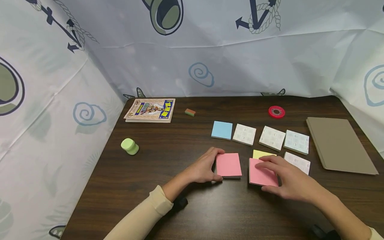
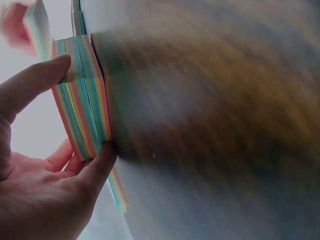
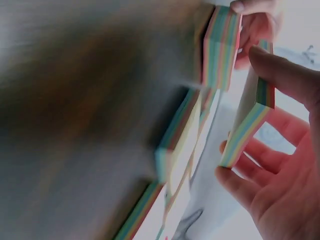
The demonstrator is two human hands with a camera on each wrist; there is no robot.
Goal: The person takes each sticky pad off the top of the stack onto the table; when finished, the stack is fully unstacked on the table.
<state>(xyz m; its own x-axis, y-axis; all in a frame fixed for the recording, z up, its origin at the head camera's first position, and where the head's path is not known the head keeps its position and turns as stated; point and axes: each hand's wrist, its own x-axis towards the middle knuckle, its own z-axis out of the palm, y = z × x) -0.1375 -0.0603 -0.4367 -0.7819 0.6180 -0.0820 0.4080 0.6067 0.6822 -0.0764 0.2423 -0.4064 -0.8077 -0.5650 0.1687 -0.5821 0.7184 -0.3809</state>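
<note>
On the dark wood-grain tabletop, your left hand grips a pink-topped stripe-edged square stack; your right hand pinches a thinner pink-topped square block aloft. Best keep it level, clear of the yellow-topped block just beyond.

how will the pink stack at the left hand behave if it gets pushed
The pink stack shows seams between its striped layers, so its pieces may slide apart if only the top is pushed. Its flat faces suggest it would slide rather than roll. Wider than tall, it probably won't tip easily.
</note>
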